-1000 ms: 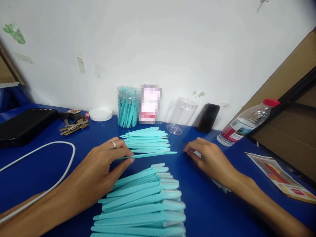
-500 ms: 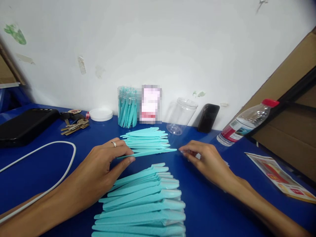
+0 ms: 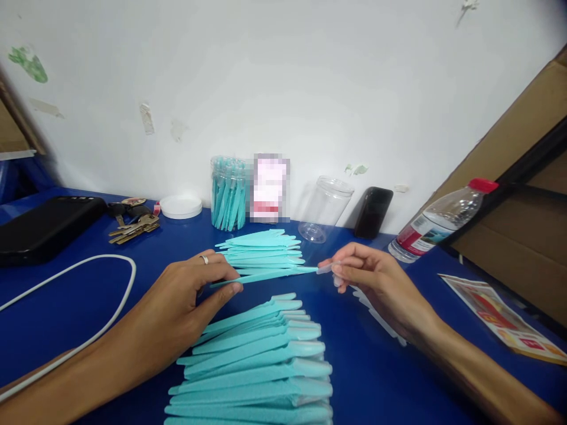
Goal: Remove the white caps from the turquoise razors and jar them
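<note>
Head view: left hand pinches turquoise eyebrow razor, right hand translucent cap; apparent capping step next needs straight alignment.

The filled jar appears clear, glossy plastic. Left of it, the lid looks smooth plastic, the keys bare metal. In front of it, the teal sticks present matt plastic; beneath it, the tabletop reads smooth, glossy.
</note>
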A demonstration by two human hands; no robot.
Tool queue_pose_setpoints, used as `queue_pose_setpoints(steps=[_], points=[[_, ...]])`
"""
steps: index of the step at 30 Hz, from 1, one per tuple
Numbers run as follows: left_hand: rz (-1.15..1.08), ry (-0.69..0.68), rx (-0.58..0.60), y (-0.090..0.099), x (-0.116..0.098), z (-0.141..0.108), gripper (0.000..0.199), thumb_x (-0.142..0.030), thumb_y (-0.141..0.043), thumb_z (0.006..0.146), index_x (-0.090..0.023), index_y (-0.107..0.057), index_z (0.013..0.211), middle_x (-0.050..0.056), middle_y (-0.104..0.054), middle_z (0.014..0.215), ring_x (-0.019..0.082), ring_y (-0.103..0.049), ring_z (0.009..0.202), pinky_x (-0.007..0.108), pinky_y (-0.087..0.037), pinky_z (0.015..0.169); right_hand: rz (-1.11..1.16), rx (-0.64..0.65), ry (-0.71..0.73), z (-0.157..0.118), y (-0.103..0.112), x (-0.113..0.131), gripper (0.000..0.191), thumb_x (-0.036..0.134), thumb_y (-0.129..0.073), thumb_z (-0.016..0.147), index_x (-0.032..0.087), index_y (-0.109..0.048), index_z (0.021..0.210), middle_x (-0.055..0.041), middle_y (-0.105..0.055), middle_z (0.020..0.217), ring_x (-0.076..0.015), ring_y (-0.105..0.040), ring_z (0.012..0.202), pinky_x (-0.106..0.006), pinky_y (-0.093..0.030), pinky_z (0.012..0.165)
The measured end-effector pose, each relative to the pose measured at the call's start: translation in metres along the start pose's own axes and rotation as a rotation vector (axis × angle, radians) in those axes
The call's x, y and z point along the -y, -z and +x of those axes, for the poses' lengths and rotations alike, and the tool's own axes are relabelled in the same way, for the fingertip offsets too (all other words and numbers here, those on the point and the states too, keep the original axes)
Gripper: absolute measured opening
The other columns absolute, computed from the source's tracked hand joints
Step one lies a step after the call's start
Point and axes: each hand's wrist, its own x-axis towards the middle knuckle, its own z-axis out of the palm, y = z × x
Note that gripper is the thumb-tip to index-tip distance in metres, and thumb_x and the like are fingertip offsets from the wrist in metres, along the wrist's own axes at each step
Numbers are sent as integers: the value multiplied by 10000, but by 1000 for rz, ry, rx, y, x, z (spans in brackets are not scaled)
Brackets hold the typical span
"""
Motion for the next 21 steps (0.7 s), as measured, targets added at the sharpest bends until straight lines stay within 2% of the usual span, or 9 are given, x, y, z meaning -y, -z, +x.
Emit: queue_pose_setpoints(steps=[5, 10, 16, 21], points=[[-11, 16, 1, 0, -1, 0, 324, -397, -557, 1037, -247, -715, 799, -33, -643, 765, 173, -545, 705, 309, -409, 746, 190, -8, -82, -3, -2, 0, 296, 316, -1018, 706, 172, -768, 772, -71, -807, 818, -94, -606, 621, -173, -533, 598], [-20, 18, -7, 0, -2, -1, 323, -391, -562, 1035, -250, -708, 783, -42, -645, 759, 171, -566, 726, 304, -414, 791, 334, 8, -149, -4, -7, 0, 325, 272, -1066, 626, 176, -765, 707, 5, -651, 614, -101, -583, 623, -140, -542, 557], [-21, 18, -10, 0, -4, 0, 323, -392, -566, 1032, -248, -701, 776, -47, -631, 745, 164, -547, 701, 298, -421, 785, 384, -11, -190, -5, -12, 4, 363, 230, -1086, 574, 151, -767, 727, -61, -792, 893, -43, -574, 553, -136, -578, 553], [-23, 12, -3, 1, -5, 0, 336, -388, -551, 1039, -245, -699, 774, -38, -634, 735, 168, -546, 697, 301, -425, 733, 401, -33, -196, -5, -11, 4, 357, 222, -1082, 581, 143, -773, 741, -86, -812, 985, -37, -577, 554, -136, -587, 562]])
